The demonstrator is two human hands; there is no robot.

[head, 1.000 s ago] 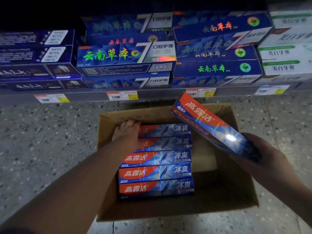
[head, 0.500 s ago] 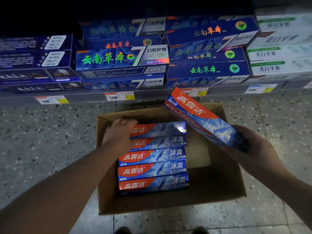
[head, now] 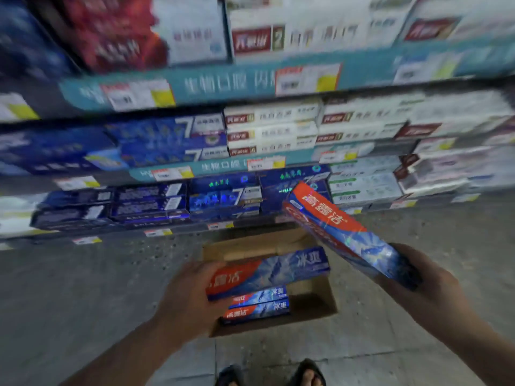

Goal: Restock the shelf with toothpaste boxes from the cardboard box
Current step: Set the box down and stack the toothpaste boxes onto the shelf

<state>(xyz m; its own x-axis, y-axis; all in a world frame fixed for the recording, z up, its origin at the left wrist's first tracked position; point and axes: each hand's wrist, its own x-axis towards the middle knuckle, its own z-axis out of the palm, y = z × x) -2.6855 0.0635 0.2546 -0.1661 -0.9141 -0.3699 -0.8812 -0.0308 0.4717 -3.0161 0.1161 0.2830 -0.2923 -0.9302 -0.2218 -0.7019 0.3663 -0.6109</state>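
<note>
Lifted clear of the cardboard box [head: 312, 307], one toothpaste box [head: 267, 271] is gripped by the left hand [head: 189, 296], while another toothpaste box [head: 342, 232] is clasped by the right hand [head: 426, 288].

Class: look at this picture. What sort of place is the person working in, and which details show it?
Most likely a shop aisle: tiered shelves stacked with toothpaste boxes, price tags along the shelf edges, and a stock carton on the floor.

The tilted toothpaste box [head: 342, 232] at right read "高露洁"; blue shelf boxes [head: 172, 140] at centre showed a large "7".
</note>
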